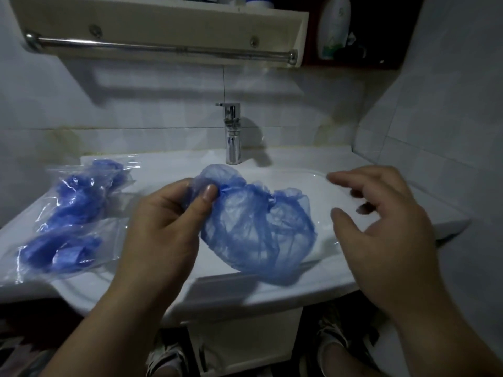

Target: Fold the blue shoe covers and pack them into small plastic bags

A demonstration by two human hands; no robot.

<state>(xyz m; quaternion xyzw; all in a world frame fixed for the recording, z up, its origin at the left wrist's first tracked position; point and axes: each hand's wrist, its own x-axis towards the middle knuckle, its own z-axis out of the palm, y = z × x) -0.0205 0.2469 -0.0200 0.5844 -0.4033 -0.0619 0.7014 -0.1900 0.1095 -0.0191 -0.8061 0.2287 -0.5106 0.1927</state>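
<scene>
Over the front rim of the white basin [299, 183] both hands work in the open middle of the counter [168, 164]. Bare porcelain runs ahead as far as the tap [232, 134], and a free strip reaches right to the tiled side wall [435, 118].

The left hand [163, 221] pinches one bunched end of a blue shoe cover [258, 232] between thumb and curled fingers. The thin cover spreads down and to the right from that grip, and its lower part lies over the basin's front rim. The right hand [386, 229] holds nothing. Its fingers are spread and loosely bent, a little blurred, and it hovers just beside the cover's right edge; no contact with the cover shows.

Left of the left hand, clear plastic bags [68, 227] lie on the flat counter with more blue covers inside, one bundle nearer the wall and one nearer the front edge. How many bags there are cannot be told.

Behind the cover the chrome tap stands upright at the back of the basin. Above it a shelf [163, 20] with a metal towel rail [163, 47] juts from the wall, and a white bottle [334, 28] stands at the upper right. Below the counter's front edge, shoes [166, 357] show on the floor.
</scene>
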